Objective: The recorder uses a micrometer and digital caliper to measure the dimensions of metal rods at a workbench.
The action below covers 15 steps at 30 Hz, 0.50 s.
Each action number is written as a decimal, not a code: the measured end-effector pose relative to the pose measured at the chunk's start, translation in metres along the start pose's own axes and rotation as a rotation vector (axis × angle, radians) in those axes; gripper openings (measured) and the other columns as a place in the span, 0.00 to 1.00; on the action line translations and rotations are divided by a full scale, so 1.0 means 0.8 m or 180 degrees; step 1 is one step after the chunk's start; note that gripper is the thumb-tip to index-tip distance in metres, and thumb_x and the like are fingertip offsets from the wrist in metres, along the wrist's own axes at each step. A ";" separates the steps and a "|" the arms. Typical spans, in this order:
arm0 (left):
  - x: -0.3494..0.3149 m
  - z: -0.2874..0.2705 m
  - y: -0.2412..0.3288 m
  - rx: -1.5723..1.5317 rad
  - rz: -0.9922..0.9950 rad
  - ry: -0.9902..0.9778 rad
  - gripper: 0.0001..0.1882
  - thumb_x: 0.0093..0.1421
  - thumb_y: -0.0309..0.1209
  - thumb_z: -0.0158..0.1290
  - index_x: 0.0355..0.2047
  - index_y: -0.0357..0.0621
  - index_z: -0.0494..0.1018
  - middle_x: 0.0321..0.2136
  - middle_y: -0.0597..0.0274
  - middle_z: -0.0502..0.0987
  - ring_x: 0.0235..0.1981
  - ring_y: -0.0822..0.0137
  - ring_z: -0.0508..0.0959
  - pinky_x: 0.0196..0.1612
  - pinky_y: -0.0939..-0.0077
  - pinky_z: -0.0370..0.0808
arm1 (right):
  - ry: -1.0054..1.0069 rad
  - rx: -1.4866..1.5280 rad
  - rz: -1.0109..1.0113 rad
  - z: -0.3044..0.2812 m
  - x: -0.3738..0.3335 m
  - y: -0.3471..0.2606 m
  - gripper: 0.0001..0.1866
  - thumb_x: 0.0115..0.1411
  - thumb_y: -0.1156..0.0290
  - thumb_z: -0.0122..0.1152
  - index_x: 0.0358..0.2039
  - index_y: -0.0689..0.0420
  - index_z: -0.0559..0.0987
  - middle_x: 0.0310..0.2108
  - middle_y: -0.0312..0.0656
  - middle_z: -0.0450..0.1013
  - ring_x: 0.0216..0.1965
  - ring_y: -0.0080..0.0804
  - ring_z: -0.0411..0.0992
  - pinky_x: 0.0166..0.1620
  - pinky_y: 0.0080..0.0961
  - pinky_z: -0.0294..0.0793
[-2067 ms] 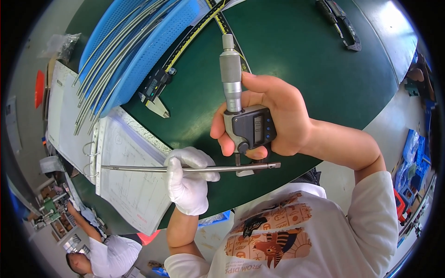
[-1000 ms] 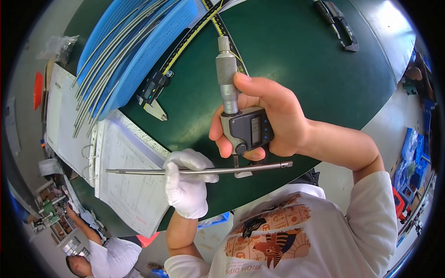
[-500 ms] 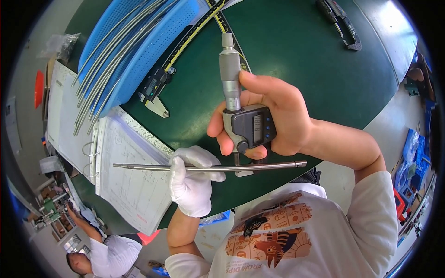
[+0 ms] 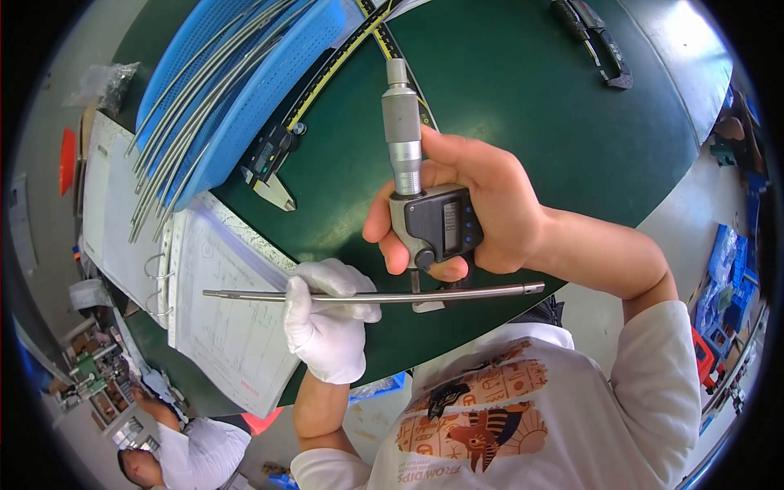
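My left hand, in a white glove, pinches a long thin metal rod left of its middle, with the rod lying nearly level. My bare right hand is closed round the frame of a digital micrometer, with thumb and finger by its grey thimble. The micrometer stands upright, its display facing up at me. The rod passes through the jaw gap at its lower end, between the spindle and the anvil. Whether both faces touch the rod, I cannot tell.
A blue perforated basket of several metal rods stands at the far left. Beside it on the green table lies a digital caliper. An open ring binder lies left; a black-handled tool lies far right. Another person works lower left.
My left hand has slid a little to the left along the rod, and the rod sits slightly further right. The micrometer and right hand have barely shifted.
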State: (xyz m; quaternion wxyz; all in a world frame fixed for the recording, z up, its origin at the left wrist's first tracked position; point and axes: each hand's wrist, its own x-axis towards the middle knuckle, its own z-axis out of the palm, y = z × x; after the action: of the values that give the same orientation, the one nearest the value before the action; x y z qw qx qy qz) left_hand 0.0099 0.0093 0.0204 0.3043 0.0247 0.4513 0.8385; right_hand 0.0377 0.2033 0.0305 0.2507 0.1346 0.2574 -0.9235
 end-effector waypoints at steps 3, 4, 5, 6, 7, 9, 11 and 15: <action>-0.002 0.005 -0.001 0.0137 -0.0047 -0.0012 0.22 0.59 0.45 0.34 0.20 0.38 0.64 0.14 0.55 0.65 0.14 0.64 0.66 0.19 0.73 0.65 | -0.0055 0.0079 0.0056 -0.001 0.001 0.001 0.34 0.55 0.46 0.28 0.31 0.67 0.72 0.21 0.46 0.71 0.09 0.24 0.57 0.17 0.17 0.59; -0.002 0.006 -0.001 0.0157 -0.0110 -0.0062 0.22 0.59 0.45 0.34 0.20 0.38 0.64 0.15 0.55 0.65 0.14 0.64 0.66 0.20 0.73 0.65 | -0.0057 0.0081 0.0059 -0.003 0.002 0.002 0.34 0.55 0.46 0.28 0.31 0.67 0.72 0.21 0.46 0.71 0.09 0.24 0.57 0.17 0.17 0.59; -0.002 0.006 -0.001 0.0176 -0.0171 -0.0113 0.22 0.59 0.45 0.34 0.21 0.38 0.64 0.15 0.54 0.65 0.15 0.64 0.66 0.20 0.73 0.66 | -0.0101 0.0130 0.0043 -0.005 0.003 0.004 0.36 0.54 0.43 0.29 0.32 0.69 0.71 0.22 0.49 0.71 0.10 0.26 0.60 0.15 0.17 0.60; -0.002 0.006 -0.001 0.0176 -0.0170 -0.0114 0.22 0.59 0.45 0.34 0.21 0.38 0.64 0.15 0.54 0.65 0.15 0.64 0.66 0.20 0.73 0.66 | -0.0144 0.0178 0.0025 -0.006 0.004 0.005 0.39 0.53 0.40 0.31 0.32 0.70 0.71 0.23 0.53 0.71 0.11 0.28 0.63 0.12 0.16 0.61; -0.003 0.006 -0.002 0.0181 -0.0192 -0.0143 0.22 0.59 0.45 0.35 0.21 0.37 0.64 0.15 0.53 0.65 0.15 0.63 0.67 0.21 0.73 0.66 | -0.0143 0.0176 0.0023 -0.005 0.003 0.004 0.39 0.53 0.40 0.31 0.32 0.70 0.71 0.23 0.53 0.71 0.11 0.28 0.63 0.12 0.16 0.61; -0.003 0.004 -0.003 0.0188 -0.0212 -0.0158 0.22 0.59 0.45 0.35 0.21 0.37 0.64 0.16 0.53 0.65 0.16 0.63 0.67 0.21 0.72 0.66 | -0.0028 0.0141 0.0044 -0.004 0.004 0.003 0.39 0.53 0.40 0.32 0.32 0.70 0.71 0.22 0.52 0.71 0.11 0.28 0.62 0.13 0.16 0.61; -0.003 0.002 -0.003 0.0171 -0.0239 -0.0145 0.22 0.59 0.45 0.35 0.22 0.37 0.64 0.16 0.53 0.65 0.16 0.63 0.68 0.21 0.73 0.67 | 0.0005 0.0055 0.0028 -0.003 0.004 0.003 0.39 0.53 0.39 0.33 0.32 0.70 0.72 0.22 0.52 0.71 0.11 0.28 0.63 0.13 0.16 0.61; -0.004 0.007 -0.002 0.0171 -0.0223 -0.0012 0.23 0.59 0.45 0.35 0.21 0.37 0.64 0.16 0.53 0.65 0.16 0.63 0.68 0.21 0.72 0.67 | 0.0031 -0.0032 0.0008 -0.003 0.005 0.004 0.38 0.52 0.39 0.34 0.30 0.69 0.72 0.22 0.52 0.71 0.11 0.27 0.62 0.13 0.16 0.61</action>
State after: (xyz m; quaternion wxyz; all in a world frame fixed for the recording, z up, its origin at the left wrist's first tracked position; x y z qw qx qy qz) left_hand 0.0153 0.0122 0.0230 0.3336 0.0187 0.4737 0.8149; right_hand 0.0364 0.2007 0.0262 0.2512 0.1381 0.2630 -0.9212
